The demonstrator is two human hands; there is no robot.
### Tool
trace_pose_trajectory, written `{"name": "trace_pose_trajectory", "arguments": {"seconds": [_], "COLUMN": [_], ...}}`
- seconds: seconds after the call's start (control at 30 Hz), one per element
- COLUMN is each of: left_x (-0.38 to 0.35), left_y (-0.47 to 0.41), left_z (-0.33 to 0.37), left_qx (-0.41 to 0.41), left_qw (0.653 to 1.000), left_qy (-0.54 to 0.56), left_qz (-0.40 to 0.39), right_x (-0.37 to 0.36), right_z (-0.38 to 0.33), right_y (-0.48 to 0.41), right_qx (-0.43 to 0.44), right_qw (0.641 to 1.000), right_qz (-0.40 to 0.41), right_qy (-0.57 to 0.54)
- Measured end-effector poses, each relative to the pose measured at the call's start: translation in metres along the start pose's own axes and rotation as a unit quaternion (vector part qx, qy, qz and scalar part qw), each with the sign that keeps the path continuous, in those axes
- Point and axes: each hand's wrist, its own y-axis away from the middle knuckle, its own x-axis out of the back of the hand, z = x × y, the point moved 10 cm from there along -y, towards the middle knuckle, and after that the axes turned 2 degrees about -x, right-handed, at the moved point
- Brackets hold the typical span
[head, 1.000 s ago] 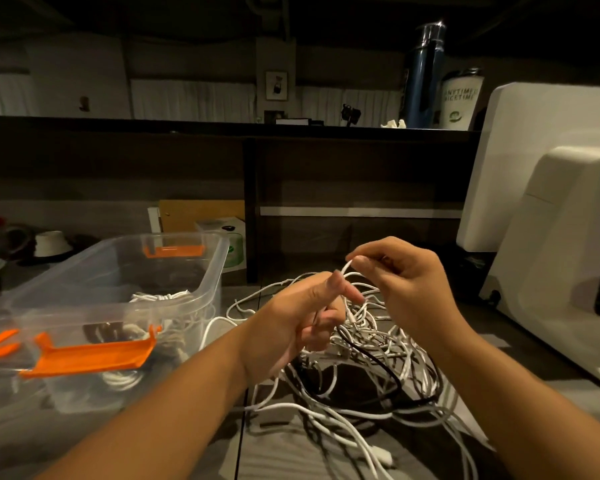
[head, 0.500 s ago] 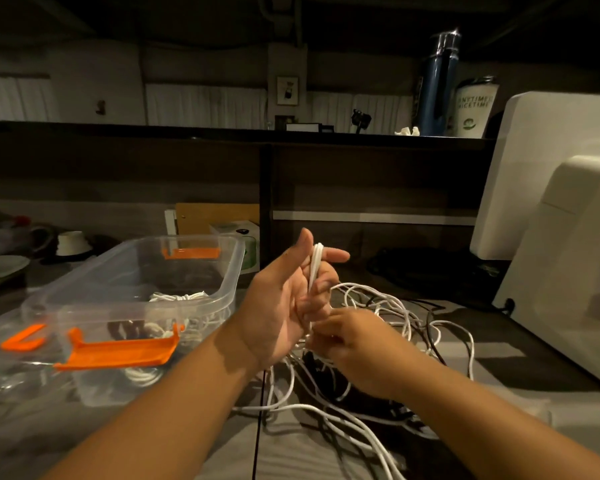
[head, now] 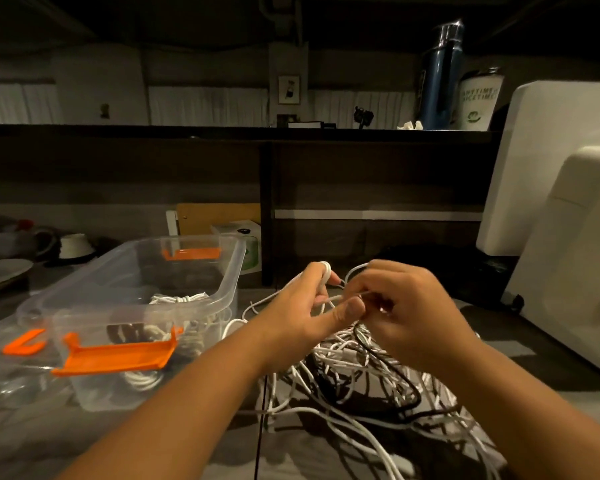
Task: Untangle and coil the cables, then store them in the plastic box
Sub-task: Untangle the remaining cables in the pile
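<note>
A tangle of white and black cables (head: 368, 375) lies on the table in front of me. My left hand (head: 305, 306) holds a white cable wound round its fingers, above the pile. Close beside it, my right hand (head: 406, 306) pinches a loop of the same white cable (head: 355, 270). A clear plastic box (head: 229, 282) with orange latches stands to the left, with coiled white cables (head: 181, 299) inside it.
A large white appliance (head: 568, 237) fills the right side. A clear lid with an orange clip (head: 25, 344) lies left of the box. Plates and cups (head: 73, 245) sit at far left. A blue flask (head: 440, 74) and a white tumbler (head: 480, 98) stand on the back shelf.
My right hand has risen from below the left hand to beside it, bringing a loop of white cable up. My left hand has dropped lower and curled round the cable.
</note>
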Motion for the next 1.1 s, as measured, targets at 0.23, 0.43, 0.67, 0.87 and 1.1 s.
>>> {"name": "trace_pose_trajectory", "arguments": {"seconds": [0.23,0.43,0.67,0.87,1.1], "left_x": [-0.012,-0.03,-0.022,0.0,0.013], "left_y": [-0.001,-0.001,0.003,0.001,0.0], "left_z": [0.013,0.019,0.038,0.034,0.018], "left_qx": [-0.022,-0.01,-0.05,-0.05,-0.03], "left_qw": [0.998,0.969,0.918,0.907,0.972], "left_qy": [0.064,0.236,0.385,0.418,0.223], "left_qz": [-0.018,-0.073,-0.078,-0.003,0.064], "right_x": [0.029,0.013,-0.044,-0.084,-0.08], "right_z": [0.024,0.051,0.061,0.034,-0.003], "right_y": [0.0,0.0,0.013,0.023,0.015], "right_qx": [-0.005,-0.1,-0.236,-0.216,-0.075], "right_qw": [0.991,0.98,0.943,0.941,0.965], "right_qz": [0.134,0.108,-0.051,-0.226,-0.249], "right_qy": [-0.005,-0.132,-0.23,-0.128,0.021]}}
